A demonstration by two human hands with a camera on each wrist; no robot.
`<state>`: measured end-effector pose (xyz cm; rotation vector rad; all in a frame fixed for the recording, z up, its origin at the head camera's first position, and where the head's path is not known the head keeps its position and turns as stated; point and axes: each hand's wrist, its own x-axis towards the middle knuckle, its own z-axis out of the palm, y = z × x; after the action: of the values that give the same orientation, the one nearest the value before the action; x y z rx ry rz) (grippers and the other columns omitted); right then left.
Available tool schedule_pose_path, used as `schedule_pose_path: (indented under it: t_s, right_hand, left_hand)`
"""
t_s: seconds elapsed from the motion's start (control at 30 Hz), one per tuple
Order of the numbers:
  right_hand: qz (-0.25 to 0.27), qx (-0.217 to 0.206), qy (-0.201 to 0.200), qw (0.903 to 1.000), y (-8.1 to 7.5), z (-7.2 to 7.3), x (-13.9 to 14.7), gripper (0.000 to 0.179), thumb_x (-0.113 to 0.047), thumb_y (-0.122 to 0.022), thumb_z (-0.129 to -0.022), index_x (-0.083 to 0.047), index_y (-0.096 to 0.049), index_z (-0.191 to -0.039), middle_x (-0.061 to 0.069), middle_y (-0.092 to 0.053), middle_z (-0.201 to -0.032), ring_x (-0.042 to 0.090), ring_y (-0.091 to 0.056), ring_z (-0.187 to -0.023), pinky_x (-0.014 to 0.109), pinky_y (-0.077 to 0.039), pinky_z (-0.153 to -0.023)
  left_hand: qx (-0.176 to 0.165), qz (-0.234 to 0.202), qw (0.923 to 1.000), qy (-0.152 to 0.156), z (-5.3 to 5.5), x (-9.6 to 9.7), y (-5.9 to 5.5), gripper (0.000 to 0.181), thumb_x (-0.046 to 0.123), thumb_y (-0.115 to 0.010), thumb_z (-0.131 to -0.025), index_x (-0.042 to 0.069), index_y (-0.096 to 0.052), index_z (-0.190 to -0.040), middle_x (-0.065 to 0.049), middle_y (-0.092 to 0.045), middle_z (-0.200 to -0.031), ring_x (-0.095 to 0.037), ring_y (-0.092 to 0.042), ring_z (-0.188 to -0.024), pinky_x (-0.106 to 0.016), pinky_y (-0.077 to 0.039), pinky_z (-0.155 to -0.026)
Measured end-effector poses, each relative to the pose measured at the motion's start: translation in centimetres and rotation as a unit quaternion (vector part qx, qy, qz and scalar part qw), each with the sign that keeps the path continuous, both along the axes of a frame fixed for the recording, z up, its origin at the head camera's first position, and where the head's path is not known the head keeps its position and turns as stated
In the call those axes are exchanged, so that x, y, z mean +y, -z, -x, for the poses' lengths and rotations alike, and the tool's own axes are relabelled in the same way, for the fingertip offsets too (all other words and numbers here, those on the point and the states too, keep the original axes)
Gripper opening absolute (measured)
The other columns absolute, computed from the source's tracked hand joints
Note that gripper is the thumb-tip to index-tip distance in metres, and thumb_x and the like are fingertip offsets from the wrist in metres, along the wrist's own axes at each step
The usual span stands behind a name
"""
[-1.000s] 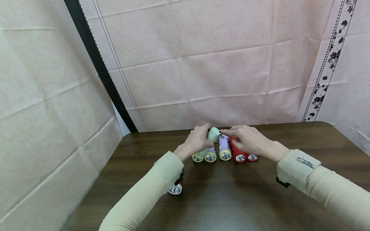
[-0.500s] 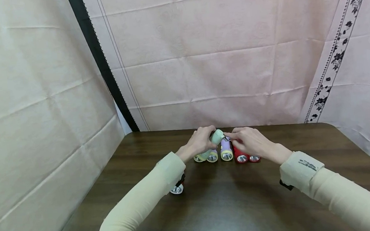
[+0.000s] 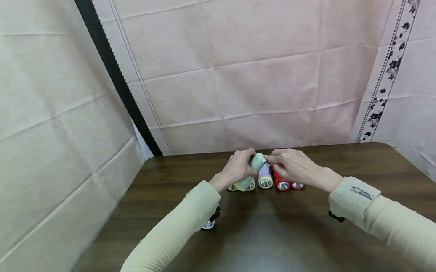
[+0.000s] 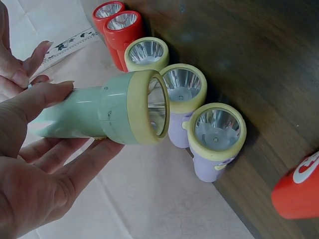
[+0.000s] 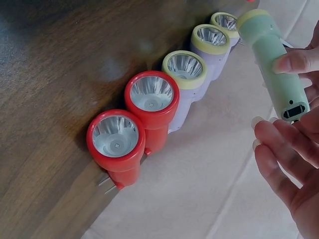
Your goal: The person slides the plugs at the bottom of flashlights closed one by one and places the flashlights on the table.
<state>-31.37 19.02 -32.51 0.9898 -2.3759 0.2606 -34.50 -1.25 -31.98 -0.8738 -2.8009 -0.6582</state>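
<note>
My left hand [image 3: 238,165] grips a pale green flashlight [image 4: 84,112] with a yellow rim, thumb on one side and fingers on the other. It is held tilted above a row of flashlights, lens end toward the lower left in the head view. A dark slot [image 5: 293,112] shows in its tail end. My right hand [image 3: 292,164] is at that tail, index finger reaching to it and the other fingers loosely bent. Whether the right thumb pinches anything is hidden. Right under the hands stand purple flashlights [image 3: 265,177] with yellow rims and red flashlights [image 5: 152,99].
The row stands near the back edge of the dark wooden table [image 3: 226,253], lenses facing me. Metal prongs [image 5: 105,183] stick out behind one red flashlight. Partly hidden by my left forearm lies another flashlight [image 3: 208,225]. Pale cloth [image 3: 267,86] hangs behind the table.
My left hand has moved slightly right with the green flashlight, so it now covers more of the row's left end. My right index finger stays at the tail, where prongs showed earlier.
</note>
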Motion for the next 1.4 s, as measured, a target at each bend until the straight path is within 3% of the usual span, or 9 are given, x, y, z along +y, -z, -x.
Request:
schedule_pose_path:
  t_s: [0.33, 0.53, 0.63, 0.9, 1.1, 1.4]
  right_hand:
    - [0.006, -0.002, -0.003, 1.0000, -0.4, 0.0, -0.1, 0.035, -0.003, -0.058, -0.082, -0.008, -0.071, -0.114, -0.005, -0.045, -0.063, 0.007, -0.032, -0.053, 0.022, -0.031, -0.051]
    - [0.009, -0.027, 0.006, 0.9996, -0.2, 0.0, -0.4, 0.033, -0.005, -0.060, -0.083, -0.008, -0.071, -0.115, -0.004, -0.051, -0.067, 0.008, -0.036, -0.055, 0.023, -0.034, -0.052]
    - [0.000, -0.051, 0.018, 0.9985, -0.1, -0.1, -0.8, 0.036, -0.008, -0.060, -0.085, -0.009, -0.069, -0.120, -0.004, -0.052, -0.069, 0.008, -0.036, -0.056, 0.022, -0.033, -0.051]
    - [-0.017, -0.076, 0.048, 0.9958, -0.2, -0.3, -1.1, 0.050, -0.008, -0.059, -0.087, -0.015, -0.055, -0.137, -0.001, -0.053, -0.071, 0.007, -0.035, -0.051, 0.022, -0.028, -0.046]
    - [-0.023, -0.070, 0.047, 0.9962, -0.2, -0.2, -0.7, 0.049, -0.006, -0.060, -0.086, -0.014, -0.058, -0.134, 0.001, -0.056, -0.074, 0.008, -0.038, -0.054, 0.023, -0.030, -0.048]
    - [-0.020, -0.071, 0.042, 0.9964, 0.0, -0.1, -0.7, 0.046, -0.007, -0.059, -0.086, -0.013, -0.060, -0.132, 0.003, -0.063, -0.082, 0.009, -0.041, -0.057, 0.024, -0.032, -0.050]
  left_hand:
    - [-0.024, 0.010, 0.9993, -0.026, -0.8, 0.5, -0.2, 0.041, 0.024, -0.080, -0.075, 0.016, -0.062, -0.111, 0.001, -0.066, -0.095, -0.016, -0.059, -0.078, -0.029, -0.044, -0.061]
    - [-0.030, 0.018, 0.9993, -0.012, -0.9, 0.4, -0.1, 0.040, 0.021, -0.079, -0.077, 0.013, -0.061, -0.112, -0.001, -0.066, -0.095, -0.015, -0.059, -0.081, -0.028, -0.045, -0.068]
    - [-0.049, 0.037, 0.9977, -0.030, -1.1, 0.2, -0.2, 0.042, 0.022, -0.077, -0.077, 0.012, -0.057, -0.112, -0.001, -0.064, -0.093, -0.015, -0.059, -0.077, -0.027, -0.045, -0.066]
    - [-0.108, 0.083, 0.9838, -0.117, -1.8, -1.4, -0.3, 0.068, 0.028, -0.083, -0.073, 0.011, -0.040, -0.123, -0.006, -0.060, -0.090, -0.021, -0.060, -0.071, -0.031, -0.048, -0.059]
    - [-0.142, 0.125, 0.9711, -0.145, -2.2, -3.3, 0.9, 0.080, 0.031, -0.084, -0.072, 0.011, -0.035, -0.132, -0.011, -0.061, -0.095, -0.024, -0.061, -0.064, -0.032, -0.050, -0.048]
    - [-0.097, 0.224, 0.9576, -0.152, -3.1, -3.9, 2.9, 0.077, 0.045, -0.082, -0.072, 0.007, -0.045, -0.127, -0.012, -0.064, -0.111, -0.028, -0.064, -0.095, -0.039, -0.053, -0.074]
